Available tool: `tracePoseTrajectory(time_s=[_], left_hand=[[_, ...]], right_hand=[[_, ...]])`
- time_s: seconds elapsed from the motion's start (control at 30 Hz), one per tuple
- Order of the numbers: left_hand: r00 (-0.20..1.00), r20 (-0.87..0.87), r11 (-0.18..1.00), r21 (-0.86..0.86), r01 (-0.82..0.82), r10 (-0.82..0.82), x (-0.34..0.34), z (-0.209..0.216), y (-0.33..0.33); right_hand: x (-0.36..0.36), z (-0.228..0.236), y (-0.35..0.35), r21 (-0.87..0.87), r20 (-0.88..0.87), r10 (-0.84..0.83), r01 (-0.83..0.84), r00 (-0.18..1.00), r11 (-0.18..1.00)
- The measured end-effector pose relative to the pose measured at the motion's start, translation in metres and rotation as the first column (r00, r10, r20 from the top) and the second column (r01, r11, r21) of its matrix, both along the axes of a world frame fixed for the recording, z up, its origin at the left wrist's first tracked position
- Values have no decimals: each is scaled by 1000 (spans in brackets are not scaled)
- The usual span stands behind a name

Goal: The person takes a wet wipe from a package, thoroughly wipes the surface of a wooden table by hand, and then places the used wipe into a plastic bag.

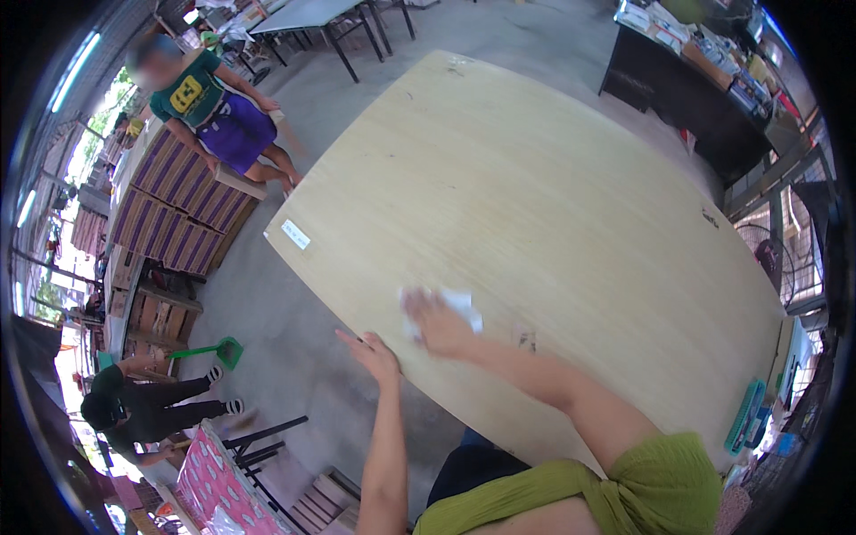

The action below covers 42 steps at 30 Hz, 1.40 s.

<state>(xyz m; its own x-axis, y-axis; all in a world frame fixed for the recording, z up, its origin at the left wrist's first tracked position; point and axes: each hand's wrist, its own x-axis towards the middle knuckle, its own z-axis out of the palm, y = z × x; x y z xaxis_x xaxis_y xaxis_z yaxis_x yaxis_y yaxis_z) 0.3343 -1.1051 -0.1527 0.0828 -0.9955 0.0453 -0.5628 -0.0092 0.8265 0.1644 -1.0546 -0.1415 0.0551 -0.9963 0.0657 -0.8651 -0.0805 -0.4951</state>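
A large pale wood-look tabletop [535,214] spreads in front of me. My right hand [441,326] holds a crumpled white cloth [464,308] down against its surface near the close edge. Motion blurs those fingers, and the palm hides part of the cloth; whether it is fabric or paper I cannot tell. Just left of it, my left hand [376,358] is at the table's edge, with its fingers stretched out and nothing in them. A small white label [295,234] lies on the left corner, and a dark mark [524,337] shows right of my right hand.
At the far left, a person [201,107] stands near stacked striped boxes [169,201]. Another person [134,406] at lower left holds a green dustpan [230,353]. A cluttered black desk [682,94] stands at far right, a teal basket [744,415] at near right.
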Motion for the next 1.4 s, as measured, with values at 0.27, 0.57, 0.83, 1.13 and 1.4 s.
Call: tracePoseTrajectory(time_s=[0.27,0.57,0.83,1.13,1.4], left_hand=[[997,66,998,-48,31,-27,44,-16,-85],[993,10,993,-16,121,-121,26,0,-91],[995,24,995,-11,98,-98,43,1,-88],[978,-45,978,28,206,-205,2,17,-106],[940,309,980,-83,179,-146,58,34,-331]], right_hand=[[-166,15,16,65,-215,-280,300,936,952],[-131,-9,-184,-181,-80,-403,384,912,906],[3,33,-32,125,-3,212,-210,977,970],[-181,28,-152,-30,-333,-326,335,885,942],[-176,36,-139,187,-360,-309,393,880,900]])
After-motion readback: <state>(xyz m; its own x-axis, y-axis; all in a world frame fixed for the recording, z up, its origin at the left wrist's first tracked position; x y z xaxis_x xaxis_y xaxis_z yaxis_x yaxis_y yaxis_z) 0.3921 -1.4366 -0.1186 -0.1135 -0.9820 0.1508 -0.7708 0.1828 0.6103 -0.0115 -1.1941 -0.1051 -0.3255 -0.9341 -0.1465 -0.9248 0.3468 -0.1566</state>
